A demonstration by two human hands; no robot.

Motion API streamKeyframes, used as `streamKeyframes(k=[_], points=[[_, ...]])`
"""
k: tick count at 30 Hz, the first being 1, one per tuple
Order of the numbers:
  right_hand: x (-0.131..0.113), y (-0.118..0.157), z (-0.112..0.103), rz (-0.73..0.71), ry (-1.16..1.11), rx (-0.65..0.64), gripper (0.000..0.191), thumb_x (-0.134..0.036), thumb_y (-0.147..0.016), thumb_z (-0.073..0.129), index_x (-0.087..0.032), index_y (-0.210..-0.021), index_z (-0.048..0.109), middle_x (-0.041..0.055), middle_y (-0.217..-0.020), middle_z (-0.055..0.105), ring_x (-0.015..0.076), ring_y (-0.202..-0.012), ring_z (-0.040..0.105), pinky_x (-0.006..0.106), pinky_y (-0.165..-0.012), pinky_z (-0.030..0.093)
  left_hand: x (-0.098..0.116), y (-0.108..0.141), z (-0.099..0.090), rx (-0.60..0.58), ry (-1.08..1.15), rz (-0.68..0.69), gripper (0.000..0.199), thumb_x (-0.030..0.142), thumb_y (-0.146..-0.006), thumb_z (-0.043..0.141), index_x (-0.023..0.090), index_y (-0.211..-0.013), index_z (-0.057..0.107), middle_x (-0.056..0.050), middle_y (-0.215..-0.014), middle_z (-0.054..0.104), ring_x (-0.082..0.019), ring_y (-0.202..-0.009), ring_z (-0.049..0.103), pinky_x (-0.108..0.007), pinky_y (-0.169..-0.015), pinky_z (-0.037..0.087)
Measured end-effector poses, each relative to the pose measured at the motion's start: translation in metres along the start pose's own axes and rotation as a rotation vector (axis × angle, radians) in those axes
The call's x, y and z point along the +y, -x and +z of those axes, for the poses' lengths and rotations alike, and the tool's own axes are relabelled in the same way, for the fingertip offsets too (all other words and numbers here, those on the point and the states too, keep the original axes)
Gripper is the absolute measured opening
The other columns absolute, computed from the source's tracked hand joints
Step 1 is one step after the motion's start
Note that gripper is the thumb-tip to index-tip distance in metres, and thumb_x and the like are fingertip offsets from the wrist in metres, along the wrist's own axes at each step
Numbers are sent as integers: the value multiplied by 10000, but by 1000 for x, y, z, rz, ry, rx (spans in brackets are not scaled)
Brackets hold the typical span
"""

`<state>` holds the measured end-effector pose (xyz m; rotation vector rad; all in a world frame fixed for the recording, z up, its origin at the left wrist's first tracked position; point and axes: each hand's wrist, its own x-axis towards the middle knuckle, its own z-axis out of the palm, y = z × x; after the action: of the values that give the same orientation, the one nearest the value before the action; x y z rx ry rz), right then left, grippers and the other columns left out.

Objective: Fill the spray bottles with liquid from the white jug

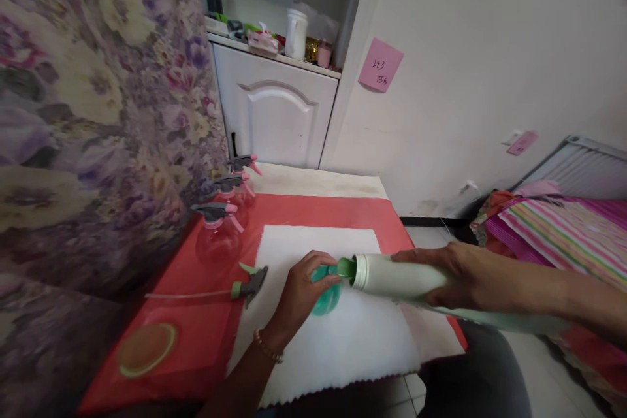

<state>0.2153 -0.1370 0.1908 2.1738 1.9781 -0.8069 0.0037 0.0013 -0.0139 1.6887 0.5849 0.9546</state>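
On the white cloth (362, 346), my left hand (304, 284) grips the neck of a round, translucent green bottle (327, 300). My right hand (455, 274) is wrapped round a large pale green bottle (385, 276), which lies tilted nearly level with its threaded, uncapped mouth to the left. Between the two mouths is a small green, funnel-like piece (347, 268); whether liquid is flowing cannot be made out. Left of my left hand lies a grey and green spray head (249, 286) with its long clear tube.
Several pink-and-grey spray bottles (219, 238) stand along the table's left side. A round lid-like disc with a yellowish rim (147, 349) lies on the red tablecloth (206, 330). A floral curtain (108, 117) borders the left; a bed (573, 222) is at right.
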Motion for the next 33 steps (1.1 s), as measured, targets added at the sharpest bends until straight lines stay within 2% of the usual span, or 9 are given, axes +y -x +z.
streamKeyframes(k=[4, 8, 10, 15, 19, 22, 26, 28, 33], points=[[12, 1, 13, -18, -181, 1, 594, -302, -799, 662, -340, -1366, 490, 4, -908, 674, 183, -780, 612, 243, -673, 468, 1, 0, -1, -8, 19, -5, 137, 205, -756, 681, 211, -892, 672, -24, -960, 649, -185, -959, 611, -298, -885, 464], [24, 2, 29, 9, -430, -53, 622, -333, -838, 628, -310, -1420, 413, -15, -790, 609, 91, -547, 465, 183, -465, 365, 3, 0, -1, -6, -1, -25, 127, 208, -756, 666, 209, -882, 675, -26, -945, 651, -187, -948, 614, -297, -874, 467], [29, 2, 36, 27, -491, -56, 645, -347, -838, 630, -307, -1435, 388, -25, -750, 575, 73, -499, 403, 170, -411, 318, 2, 0, -1, -7, 2, -30, 134, 213, -755, 664, 211, -888, 675, -27, -951, 653, -188, -951, 615, -296, -878, 467], [37, 2, 46, 4, -576, -17, 652, -381, -808, 667, -314, -1411, 431, -26, -718, 567, 82, -503, 415, 161, -387, 333, 5, 1, -2, -4, 4, -60, 132, 217, -755, 644, 210, -882, 678, -30, -938, 660, -193, -952, 616, -299, -881, 456], [43, 5, 44, -6, -697, 48, 663, -375, -778, 700, -308, -1393, 463, 1, -792, 631, 81, -494, 442, 161, -377, 337, 9, 2, -3, 3, 10, -78, 143, 220, -753, 623, 207, -883, 683, -36, -953, 669, -201, -972, 617, -309, -902, 445], [44, 3, 38, -42, -850, 174, 679, -371, -742, 724, -290, -1374, 492, 16, -828, 660, 86, -491, 464, 168, -375, 338, 8, 2, -3, 27, 5, -74, 140, 232, -741, 636, 208, -868, 691, -34, -938, 665, -203, -961, 618, -307, -895, 451], [43, -14, 30, -101, -993, 443, 708, -364, -693, 756, -240, -1349, 519, 12, -792, 662, 64, -449, 427, 170, -377, 308, 2, 1, -4, 42, -17, -60, 162, 243, -727, 651, 212, -876, 706, -39, -942, 671, -215, -961, 619, -320, -902, 459], [41, -33, 31, -137, -1044, 549, 710, -360, -688, 761, -208, -1340, 522, -24, -678, 617, 47, -416, 364, 176, -389, 291, 1, 1, -5, 39, -29, -64, 176, 244, -722, 653, 213, -885, 712, -46, -948, 678, -223, -969, 622, -333, -907, 463], [27, -98, 48, -218, -1126, 881, 702, -365, -728, 713, -223, -1372, 474, -74, -565, 523, 81, -437, 377, 206, -440, 337, 0, 2, -8, 34, -46, -76, 257, 245, -725, 641, 226, -967, 724, -55, -998, 698, -234, -1007, 627, -358, -935, 467]])
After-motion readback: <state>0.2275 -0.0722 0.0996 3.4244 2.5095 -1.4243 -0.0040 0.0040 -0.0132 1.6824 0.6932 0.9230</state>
